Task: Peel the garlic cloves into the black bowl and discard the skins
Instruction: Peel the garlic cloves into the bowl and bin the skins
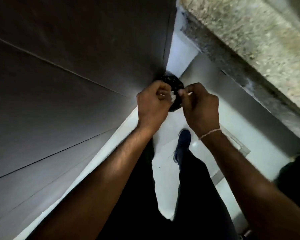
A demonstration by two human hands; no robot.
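Observation:
Both hands hover close together above a black round container (173, 80) that stands on the floor in a corner; I cannot tell if it is a bin or the bowl. My left hand (152, 105) is curled, with pale papery garlic skins (172, 97) showing at its fingertips. My right hand (200, 108) pinches a thin white piece of skin (189, 93) between thumb and fingers. Most of the container is hidden by the hands. No peeled clove is visible.
Dark cabinet doors (68, 84) fill the left side. A speckled stone counter edge (249, 32) runs along the upper right. Below lies a white floor (206, 149) with my blue shoe (183, 144) on it. A dark object (296, 170) sits at the right edge.

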